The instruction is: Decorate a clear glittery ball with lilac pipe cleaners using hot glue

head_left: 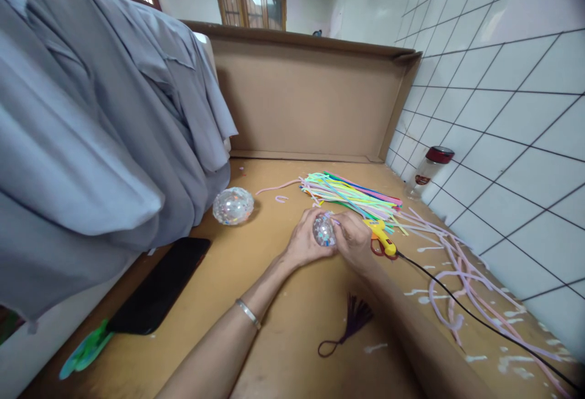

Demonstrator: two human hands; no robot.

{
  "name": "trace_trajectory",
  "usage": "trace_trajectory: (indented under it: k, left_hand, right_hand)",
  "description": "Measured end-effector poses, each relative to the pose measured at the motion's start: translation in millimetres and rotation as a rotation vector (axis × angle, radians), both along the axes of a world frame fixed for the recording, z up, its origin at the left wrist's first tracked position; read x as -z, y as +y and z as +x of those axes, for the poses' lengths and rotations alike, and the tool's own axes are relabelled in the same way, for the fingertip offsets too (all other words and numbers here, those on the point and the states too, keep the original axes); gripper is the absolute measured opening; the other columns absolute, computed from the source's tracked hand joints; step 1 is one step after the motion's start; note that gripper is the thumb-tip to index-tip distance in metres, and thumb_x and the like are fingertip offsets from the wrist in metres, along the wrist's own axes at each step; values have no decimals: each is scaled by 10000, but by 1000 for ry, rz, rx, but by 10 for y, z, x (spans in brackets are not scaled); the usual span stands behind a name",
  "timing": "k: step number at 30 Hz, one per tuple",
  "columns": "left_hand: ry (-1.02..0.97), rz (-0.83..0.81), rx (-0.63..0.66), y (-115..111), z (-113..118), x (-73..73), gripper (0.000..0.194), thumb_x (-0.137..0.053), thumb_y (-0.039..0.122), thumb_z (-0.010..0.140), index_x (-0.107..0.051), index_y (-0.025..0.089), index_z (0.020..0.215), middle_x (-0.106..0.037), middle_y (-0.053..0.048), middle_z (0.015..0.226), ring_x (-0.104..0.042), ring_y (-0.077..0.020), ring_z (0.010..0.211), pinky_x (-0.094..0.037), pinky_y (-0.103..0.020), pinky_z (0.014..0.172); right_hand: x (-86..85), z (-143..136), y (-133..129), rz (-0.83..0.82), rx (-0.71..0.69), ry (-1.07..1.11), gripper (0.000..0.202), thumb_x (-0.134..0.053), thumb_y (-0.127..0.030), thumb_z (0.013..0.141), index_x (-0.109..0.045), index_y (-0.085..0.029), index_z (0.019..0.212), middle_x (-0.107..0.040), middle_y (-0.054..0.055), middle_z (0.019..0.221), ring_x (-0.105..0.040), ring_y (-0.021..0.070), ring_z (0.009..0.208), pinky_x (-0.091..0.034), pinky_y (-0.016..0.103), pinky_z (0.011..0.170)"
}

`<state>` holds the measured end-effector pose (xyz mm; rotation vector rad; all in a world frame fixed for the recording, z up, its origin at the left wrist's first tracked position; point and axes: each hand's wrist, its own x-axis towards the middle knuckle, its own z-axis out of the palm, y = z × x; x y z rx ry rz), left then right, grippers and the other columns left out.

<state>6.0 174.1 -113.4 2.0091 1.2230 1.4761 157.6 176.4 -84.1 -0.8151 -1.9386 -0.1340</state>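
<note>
Near the middle of the table, my left hand (301,242) is wrapped round a small clear ball (324,230) with coloured specks. My right hand (355,237) is closed at the ball's right side, its fingertips pinching what looks like a thin pale piece by the ball's upper edge. A larger clear faceted ball (233,206) rests on the table to the left. Just beyond my right hand lie a yellow glue gun (382,237) and red-handled scissors (378,248). Closer to me is a dark purple tassel (356,320) with a looped cord.
Behind my hands lies a bundle of coloured pipe cleaners (351,195). Loose pink and lilac strands (457,265) and a black cable run along the right. A bottle (425,173) stands by the tiles. Phone (159,286) and grey cloth (114,112) are left; cardboard (306,100) stands behind.
</note>
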Motion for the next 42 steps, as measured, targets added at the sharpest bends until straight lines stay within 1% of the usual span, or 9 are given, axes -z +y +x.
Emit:
trace_trajectory:
  k: [6, 11, 14, 19, 24, 32, 37, 42]
  left_hand:
    - [14, -6, -3, -24, 5, -37, 742, -810, 254, 518, -500, 206, 1190, -584, -90, 1194, -589, -271, 1126, -494, -415, 991]
    - [9, -2, -5, -52, 26, -81, 715, -810, 257, 525, -495, 211, 1165, -598, -83, 1149, -603, -264, 1082, -504, -419, 965]
    - [1, 2, 3, -67, 37, -95, 729, -801, 257, 529, -474, 210, 1179, -591, -91, 1160, -606, -267, 1070, -510, -436, 960]
    - [-8, -25, -6, -71, 36, -84, 795, -804, 248, 526, -443, 225, 1234, -569, -110, 1215, -591, -284, 1114, -502, -453, 993]
    - [-15, 1, -2, -64, 30, -85, 738, -802, 243, 518, -483, 247, 1184, -592, -75, 1164, -603, -271, 1082, -511, -449, 973]
    - [-1, 18, -6, -46, 27, -71, 691, -794, 240, 518, -502, 222, 1145, -599, -68, 1113, -609, -247, 1029, -527, -398, 918]
    - [3, 14, -15, -35, 22, -52, 719, -790, 243, 516, -489, 212, 1168, -585, -70, 1139, -606, -247, 1049, -522, -407, 933]
    - [2, 17, 7, -43, 11, -57, 709, -784, 244, 530, -482, 213, 1171, -588, -77, 1154, -607, -261, 1081, -523, -428, 950]
  right_hand:
    - [-14, -11, -6, -1, 7, 66, 175, -474, -195, 946, -648, -214, 927, -670, 56, 815, -631, 191, 773, -503, 324, 699]
    - [-16, -8, -3, -20, 8, 99, 181, -478, -203, 946, -655, -220, 910, -671, 43, 815, -638, 178, 763, -509, 311, 692]
    - [-2, -4, 11, -16, 2, 103, 175, -482, -207, 946, -655, -223, 931, -675, 42, 824, -646, 179, 770, -516, 314, 695]
    - [25, -3, 30, 3, 9, 98, 171, -490, -194, 936, -659, -220, 931, -674, 46, 822, -642, 183, 764, -522, 324, 702]
    - [21, -7, 20, -6, 1, 90, 175, -483, -203, 941, -657, -220, 924, -674, 49, 820, -643, 190, 773, -523, 327, 702]
    - [21, -13, 16, -1, -4, 79, 165, -494, -198, 938, -656, -206, 906, -661, 50, 796, -627, 187, 759, -507, 317, 694]
    - [22, -16, 3, -8, -7, 58, 168, -490, -196, 939, -657, -204, 924, -671, 50, 817, -625, 190, 780, -499, 321, 699]
    - [32, -29, -16, -28, -9, 58, 173, -486, -210, 948, -659, -208, 946, -682, 53, 842, -627, 193, 800, -500, 329, 717]
